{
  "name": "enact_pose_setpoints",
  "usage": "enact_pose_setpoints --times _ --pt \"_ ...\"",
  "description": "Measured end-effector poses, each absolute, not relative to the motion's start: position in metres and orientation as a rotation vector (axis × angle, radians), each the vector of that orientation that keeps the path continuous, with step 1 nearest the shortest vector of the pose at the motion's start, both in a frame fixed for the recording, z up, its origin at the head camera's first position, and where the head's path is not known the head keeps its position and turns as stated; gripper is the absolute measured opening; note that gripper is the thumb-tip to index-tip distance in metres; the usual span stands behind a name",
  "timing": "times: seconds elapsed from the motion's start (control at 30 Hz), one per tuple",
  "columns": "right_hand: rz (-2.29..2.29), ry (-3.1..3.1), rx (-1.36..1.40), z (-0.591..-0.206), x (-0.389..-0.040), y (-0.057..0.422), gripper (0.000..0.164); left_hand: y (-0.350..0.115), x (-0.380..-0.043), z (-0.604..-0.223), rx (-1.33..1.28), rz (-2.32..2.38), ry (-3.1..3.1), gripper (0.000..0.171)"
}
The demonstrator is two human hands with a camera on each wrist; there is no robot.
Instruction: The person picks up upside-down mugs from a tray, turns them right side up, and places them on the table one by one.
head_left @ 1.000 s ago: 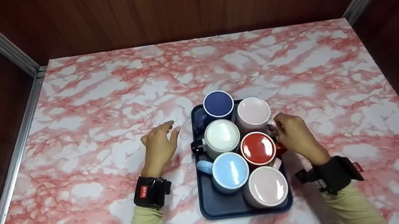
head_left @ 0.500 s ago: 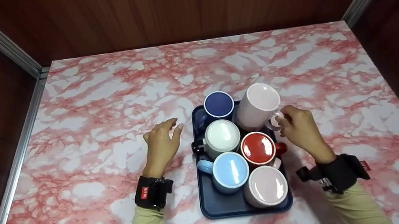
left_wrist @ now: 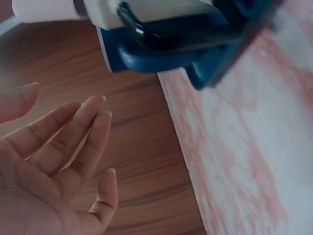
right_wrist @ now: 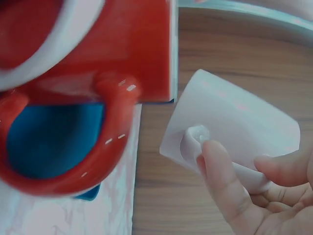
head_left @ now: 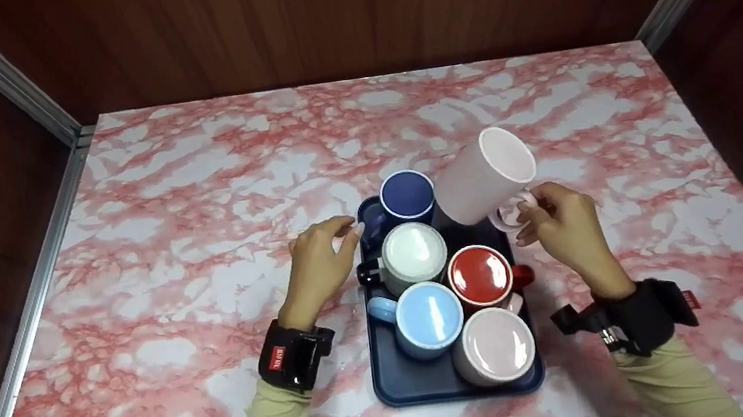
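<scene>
A pale pink mug point(head_left: 472, 184) hangs tilted over the tray's far right corner, its handle pinched by my right hand point(head_left: 567, 226). In the right wrist view, finger and thumb are on the handle of this mug point(right_wrist: 234, 112). My left hand point(head_left: 321, 262) is beside the tray's far left edge, fingers loosely bent and holding nothing; the left wrist view shows its palm point(left_wrist: 39, 191) bare. On the blue tray point(head_left: 409, 383) stand a dark blue mug point(head_left: 407, 194), a white mug point(head_left: 413, 253), a red mug point(head_left: 481, 275), a light blue mug point(head_left: 429, 319) and another pink mug point(head_left: 497, 346).
A red-and-white marbled tabletop point(head_left: 187, 225) surrounds the tray. Brown wood panels point(head_left: 346, 18) with metal edge strips enclose the back and sides. The black handle point(head_left: 369, 272) of the white mug sticks out past the tray's left rim.
The pink mug has risen off the tray's far right corner and tipped toward the right in my right hand. My left hand has moved right, closer to the tray. The other mugs stayed put.
</scene>
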State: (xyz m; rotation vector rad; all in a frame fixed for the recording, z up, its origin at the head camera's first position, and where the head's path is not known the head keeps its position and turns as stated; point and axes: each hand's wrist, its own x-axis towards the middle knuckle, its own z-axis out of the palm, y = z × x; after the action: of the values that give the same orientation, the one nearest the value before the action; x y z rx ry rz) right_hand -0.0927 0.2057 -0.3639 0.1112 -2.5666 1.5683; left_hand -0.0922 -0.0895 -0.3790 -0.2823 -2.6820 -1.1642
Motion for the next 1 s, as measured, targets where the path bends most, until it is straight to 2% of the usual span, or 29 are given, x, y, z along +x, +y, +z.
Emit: enact_pose_setpoints --times 0.3,0.53,0.67,0.77,1.0 --pt "1.961 -2.483 0.108 -0.351 -0.087 0.199 0.013 -0.073 -0.090 -0.360 -0.459 -1.474 -2.672 0.020" --pt "2.230 -2.336 0.129 -0.345 -0.082 0.191 0.011 -0.058 -0.088 -0.355 -0.548 -1.671 -2.695 0.018" --pt "2.355 -2.239 0.115 -0.344 -0.081 0.186 0.009 -0.049 -0.088 -0.357 -0.554 -1.997 -2.641 0.021" --pt "2.464 -2.152 0.103 -0.344 -0.079 0.182 0.009 -0.042 -0.087 -0.358 -0.493 -2.298 -2.550 0.022" --pt "2.706 -1.946 0.057 -0.343 -0.079 0.176 0.011 -0.028 -0.083 -0.355 -0.170 -2.761 -2.321 0.020"
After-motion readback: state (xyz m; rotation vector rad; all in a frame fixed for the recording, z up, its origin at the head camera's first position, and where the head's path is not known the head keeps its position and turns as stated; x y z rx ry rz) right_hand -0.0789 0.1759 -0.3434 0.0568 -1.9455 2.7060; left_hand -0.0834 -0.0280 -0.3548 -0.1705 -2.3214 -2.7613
